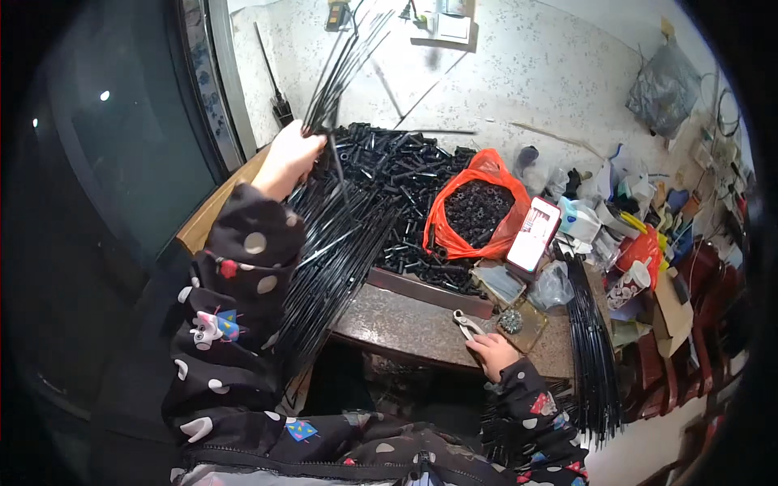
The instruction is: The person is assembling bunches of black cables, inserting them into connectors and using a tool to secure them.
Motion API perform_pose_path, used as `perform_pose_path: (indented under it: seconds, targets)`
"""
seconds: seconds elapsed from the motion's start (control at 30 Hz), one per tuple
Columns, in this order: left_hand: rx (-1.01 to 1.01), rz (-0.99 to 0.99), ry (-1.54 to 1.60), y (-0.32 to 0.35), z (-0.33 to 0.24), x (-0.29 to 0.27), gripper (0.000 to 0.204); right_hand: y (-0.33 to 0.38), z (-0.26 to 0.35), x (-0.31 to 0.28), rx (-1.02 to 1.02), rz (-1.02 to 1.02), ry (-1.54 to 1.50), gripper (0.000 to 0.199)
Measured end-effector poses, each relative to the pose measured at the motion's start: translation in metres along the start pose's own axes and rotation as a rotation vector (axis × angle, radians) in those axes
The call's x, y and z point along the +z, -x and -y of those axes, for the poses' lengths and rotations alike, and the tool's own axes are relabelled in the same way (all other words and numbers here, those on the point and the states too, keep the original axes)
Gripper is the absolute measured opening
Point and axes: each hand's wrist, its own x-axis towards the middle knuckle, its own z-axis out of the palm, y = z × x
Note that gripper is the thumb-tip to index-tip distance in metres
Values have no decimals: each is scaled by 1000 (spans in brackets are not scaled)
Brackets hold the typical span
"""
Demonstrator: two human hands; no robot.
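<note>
My left hand (293,155) is raised over the far left of the table, its fingers closed round a bunch of thin black metal rods (331,91). The rods stick up and fan out towards the wall; they look like umbrella ribs. Below that forearm lies a large heap of similar long rods (324,279), running off the table's near left side. At the front edge, my right hand (493,356) has its fingers closed over the handles of small metal pincers (463,318). The pincers' head points away from me. Part of the handles is hidden under the fingers.
Short black tubular parts (397,158) are piled at the back. An orange plastic bag (438,231) holds small black pieces. A lit phone (533,235) leans beside it. Another rod bundle (596,348) overhangs the right edge. Clutter and a paper cup (630,285) crowd the right.
</note>
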Motion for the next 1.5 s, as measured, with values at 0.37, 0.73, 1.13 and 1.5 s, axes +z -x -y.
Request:
perform_pose_path:
  seconds: [0.37,0.73,1.13,1.5]
  targets:
    - [40,-364,210,15,16,78,16,2,-8,-1,7,96,-12,50]
    - [-70,-118,481,49,69,77,16,-94,-3,-5,87,-246,-40,29]
    - [-137,129,625,66,58,71,6,-122,16,57,-12,-346,395,11]
    - [-95,241,478,78,43,80,5,-108,22,-17,-127,-540,465,18]
